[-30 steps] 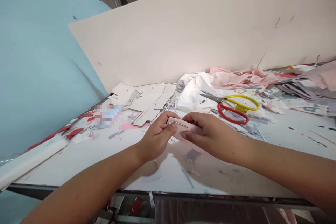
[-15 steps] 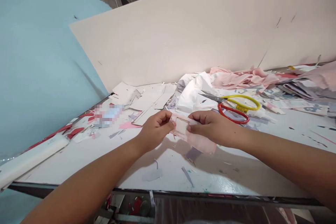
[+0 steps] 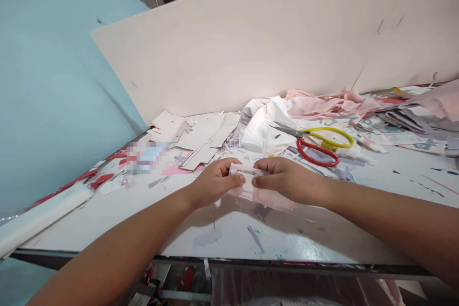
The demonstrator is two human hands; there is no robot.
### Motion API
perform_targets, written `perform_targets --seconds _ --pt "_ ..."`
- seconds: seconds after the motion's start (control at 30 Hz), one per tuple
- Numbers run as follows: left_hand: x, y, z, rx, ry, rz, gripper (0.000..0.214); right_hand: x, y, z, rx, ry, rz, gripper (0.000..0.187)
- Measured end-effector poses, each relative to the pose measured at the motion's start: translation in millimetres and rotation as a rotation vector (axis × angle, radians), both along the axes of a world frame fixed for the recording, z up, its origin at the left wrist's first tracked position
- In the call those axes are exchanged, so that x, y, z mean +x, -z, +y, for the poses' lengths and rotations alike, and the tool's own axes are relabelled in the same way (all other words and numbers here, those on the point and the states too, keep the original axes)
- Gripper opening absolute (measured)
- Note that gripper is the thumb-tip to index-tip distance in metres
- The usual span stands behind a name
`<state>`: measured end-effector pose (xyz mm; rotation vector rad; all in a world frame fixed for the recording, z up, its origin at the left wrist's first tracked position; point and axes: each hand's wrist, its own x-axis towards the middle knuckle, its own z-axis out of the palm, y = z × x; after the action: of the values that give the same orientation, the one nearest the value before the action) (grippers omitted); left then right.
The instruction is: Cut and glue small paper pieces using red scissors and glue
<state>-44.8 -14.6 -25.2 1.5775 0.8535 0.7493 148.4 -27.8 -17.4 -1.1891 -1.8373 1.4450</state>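
Between my hands is a thin, pale pink piece of cloth (image 3: 274, 200), with a small white card piece (image 3: 248, 182) lying against it. My left hand (image 3: 215, 180) pinches the left side, thumb on top and fingers curled behind. On the right side, my right hand (image 3: 289, 179) pinches it the same way, its thumb on the card. The cloth's upper edge is turned over along the card's far side. Its loose end hangs towards me under my right hand. Beyond my right hand lie scissors (image 3: 300, 134) with one yellow and one red handle, blades partly apart.
White card sheets (image 3: 211, 131) lie at the back left of the white table (image 3: 136, 220). White cloth (image 3: 263, 122), pink fabric (image 3: 330, 104) and printed strips are heaped at the back right. A pale board (image 3: 251, 43) stands behind. A white roll (image 3: 46, 215) lies along the left edge.
The pink cloth's upper edge has come over the card's far side, and less of the card shows. My thumbs have moved slightly down. The scissors have not moved on the table.
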Motion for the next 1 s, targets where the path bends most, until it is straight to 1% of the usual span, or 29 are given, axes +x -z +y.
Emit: perform_targets --seconds 0.1,0.17,0.23,0.3,0.37,0.47,0.6,0.77,1.0 --pt "0 0.0 0 0.055 -0.018 0.045 0.022 0 2.4 1 0.014 0.000 0.014 0.016" --pt "0 -0.9 1 0.078 -0.059 0.056 0.022 1 -1.0 2 0.015 0.012 0.010 0.019" --pt "0 -2.2 2 0.107 -0.139 0.026 0.020 3 -7.1 4 0.007 0.057 0.038 0.023" --pt "0 -3.4 3 0.150 -0.235 -0.024 0.018 5 -12.9 6 -0.020 0.092 0.125 0.025" --pt "-1 -3.7 5 0.189 -0.315 -0.073 0.017 6 -15.7 7 -0.043 0.089 0.209 0.024" --pt "-4 -2.2 7 0.219 -0.378 -0.113 0.015 7 -14.3 9 -0.036 0.061 0.251 0.020" --pt "-5 0.2 7 0.239 -0.375 -0.161 0.013 7 -11.3 8 0.022 0.054 0.243 0.015" --pt "-5 -0.3 6 0.255 -0.358 -0.166 0.012 8 -11.2 9 0.073 0.113 0.158 0.018" --pt "-5 -0.8 4 0.265 -0.355 -0.144 0.012 9 -7.4 10 0.110 0.143 0.111 0.019"
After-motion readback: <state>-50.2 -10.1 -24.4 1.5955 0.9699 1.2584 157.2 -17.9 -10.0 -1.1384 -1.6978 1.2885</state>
